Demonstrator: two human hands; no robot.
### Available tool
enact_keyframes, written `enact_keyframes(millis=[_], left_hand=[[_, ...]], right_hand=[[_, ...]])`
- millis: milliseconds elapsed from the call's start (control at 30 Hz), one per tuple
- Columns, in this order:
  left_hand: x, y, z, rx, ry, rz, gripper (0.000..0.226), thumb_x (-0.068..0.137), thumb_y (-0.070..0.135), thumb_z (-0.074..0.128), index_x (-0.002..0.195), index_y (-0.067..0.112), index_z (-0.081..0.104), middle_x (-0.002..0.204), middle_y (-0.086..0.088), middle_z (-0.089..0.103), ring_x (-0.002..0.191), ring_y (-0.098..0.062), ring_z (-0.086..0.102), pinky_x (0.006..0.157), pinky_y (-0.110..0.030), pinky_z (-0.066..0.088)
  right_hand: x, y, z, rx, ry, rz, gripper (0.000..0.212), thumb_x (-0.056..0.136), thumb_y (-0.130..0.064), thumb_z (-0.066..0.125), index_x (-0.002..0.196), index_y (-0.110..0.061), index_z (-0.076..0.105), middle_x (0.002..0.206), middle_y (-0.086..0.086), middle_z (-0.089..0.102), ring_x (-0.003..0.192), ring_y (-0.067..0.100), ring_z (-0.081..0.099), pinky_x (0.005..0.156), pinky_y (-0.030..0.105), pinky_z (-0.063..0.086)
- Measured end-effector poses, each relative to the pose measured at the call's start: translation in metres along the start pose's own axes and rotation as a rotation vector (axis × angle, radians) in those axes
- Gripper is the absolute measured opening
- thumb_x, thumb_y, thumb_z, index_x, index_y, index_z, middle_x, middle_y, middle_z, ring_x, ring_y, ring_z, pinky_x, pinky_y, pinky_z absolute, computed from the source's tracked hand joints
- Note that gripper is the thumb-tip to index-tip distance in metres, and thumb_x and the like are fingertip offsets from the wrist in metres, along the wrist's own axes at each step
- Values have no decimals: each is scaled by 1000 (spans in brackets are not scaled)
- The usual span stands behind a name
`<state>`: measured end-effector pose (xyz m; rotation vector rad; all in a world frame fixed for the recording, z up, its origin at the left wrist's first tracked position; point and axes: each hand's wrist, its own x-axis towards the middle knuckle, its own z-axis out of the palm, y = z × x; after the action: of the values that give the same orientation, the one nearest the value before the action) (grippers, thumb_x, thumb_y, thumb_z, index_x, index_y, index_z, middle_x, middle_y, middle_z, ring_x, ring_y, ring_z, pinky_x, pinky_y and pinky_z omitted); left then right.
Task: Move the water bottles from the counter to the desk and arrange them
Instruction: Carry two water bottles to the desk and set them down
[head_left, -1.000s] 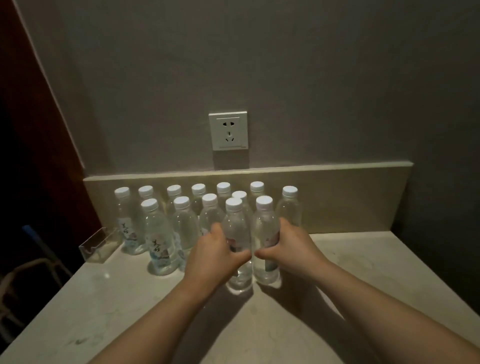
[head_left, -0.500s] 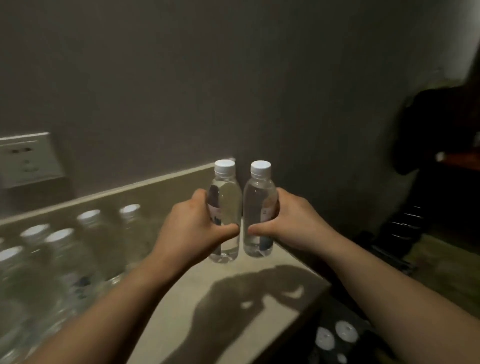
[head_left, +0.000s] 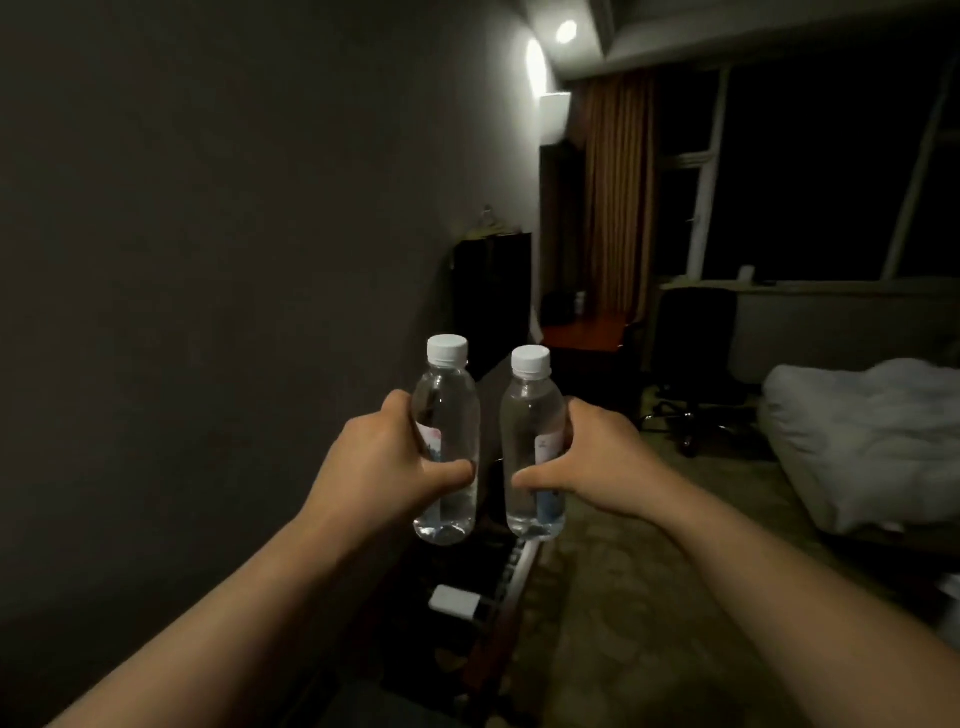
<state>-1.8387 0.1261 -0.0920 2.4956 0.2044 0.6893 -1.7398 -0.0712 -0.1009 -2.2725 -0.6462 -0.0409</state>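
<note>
The dim room opens ahead, and the reddish desk (head_left: 582, 332) by the curtain serves as the landmark: a white-covered bed (head_left: 862, 447) lies well to its right, a dark office chair (head_left: 693, 338) just beside it. Well short of the desk, in mid-air, two water bottles travel upright, likely so each can be set down on its base. The left hand (head_left: 384, 467) wraps the left bottle (head_left: 447, 441) around its middle; the right hand (head_left: 597, 462) wraps the right bottle (head_left: 532, 447) likewise. The desk's top is too dark to judge whether it has free space.

dim room: grey wall (head_left: 208, 260), orange curtain (head_left: 615, 197), perhaps a desk (head_left: 584, 332).
</note>
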Motion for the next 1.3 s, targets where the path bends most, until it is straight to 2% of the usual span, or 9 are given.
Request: enact_keyframes(millis=[200,300,433,633,733,833,967,1100,1300], left_hand=[[104,71,110,-94,-100,73,47,68,43,83,98,29,50,85,15,63,77,0,62,71,-31,57],[158,90,162,-109,-135,113,48,67,44,83,99,28,51,87,15,65,79,-2,63,71,-31,57],[232,100,234,-107,-164,168,46,69,43,83,99,28,51,85,14,63,76,-1,61,63,-22,49],[378,98,342,-122,-160,240,50,70,42,83,104,23,53,91,14,62,80,-4,62,71,-32,56],[464,104,390,-125,-153,295,52,68,46,82,105,24,52,89,15,60,79,-3,61,70,-31,56],[551,118,437,-143,-173,327,58,66,51,80,110,25,52,94,13,62,84,-5,62,75,-35,58],[656,145,504,-166,-216,349,58,67,50,82,110,25,52,93,12,63,83,-4,62,73,-31,57],[749,169,588,-187,-240,376,56,67,47,84,108,26,52,92,13,61,83,-4,61,71,-26,54],[893,214,714,-196,-215,386,58,69,45,83,114,23,52,100,9,64,90,-10,63,78,-34,56]], right_hand=[[59,109,-85,4,70,71,58,56,-47,89,101,-34,55,96,-17,63,85,-1,59,65,21,47],[99,160,-108,18,102,109,62,54,-49,89,104,-35,56,97,-17,64,85,-2,60,69,22,50],[160,225,-127,31,143,157,61,56,-47,90,105,-34,55,97,-17,63,85,-2,59,67,20,47],[296,320,-156,10,188,169,62,58,-43,90,109,-30,57,100,-14,67,89,1,63,78,25,54],[374,363,-179,32,215,182,62,60,-41,90,111,-31,57,102,-13,68,91,3,65,82,29,55],[448,404,-209,54,244,214,58,61,-38,90,108,-31,57,99,-12,68,88,3,65,77,26,54],[533,463,-255,80,270,228,52,62,-34,91,100,-32,56,91,-9,69,83,1,67,70,18,52],[616,538,-291,-30,283,204,43,70,-34,86,93,-35,50,82,-16,62,65,-15,59,54,4,44],[756,668,-356,-90,242,137,35,78,-31,80,93,-36,49,81,-15,60,73,-2,62,58,6,46]])
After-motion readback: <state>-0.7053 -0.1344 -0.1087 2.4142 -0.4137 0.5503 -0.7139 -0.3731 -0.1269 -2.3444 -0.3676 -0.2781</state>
